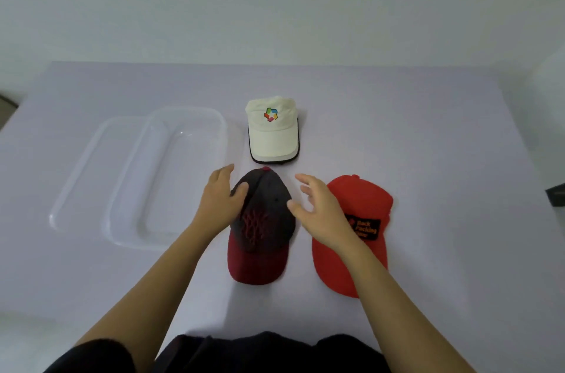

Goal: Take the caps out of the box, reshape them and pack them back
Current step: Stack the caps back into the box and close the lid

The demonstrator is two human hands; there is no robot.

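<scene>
Three caps lie on the table. A dark grey cap with a maroon brim (263, 226) sits in the middle, brim toward me. My left hand (218, 201) rests against its left side, thumb touching the crown, fingers spread. My right hand (318, 207) hovers open just right of the crown, thumb near its edge. A red cap (363, 198) with a black patch lies further right, partly under my right forearm. A white cap (273, 131) with a coloured logo lies behind the dark one. A clear plastic box (214, 140) stands empty at the left.
A clear lid (76, 177) lies beside and partly under the box at its left. A dark object (556, 194) pokes in at the right edge. The table has a pale lilac top, with a white wall behind.
</scene>
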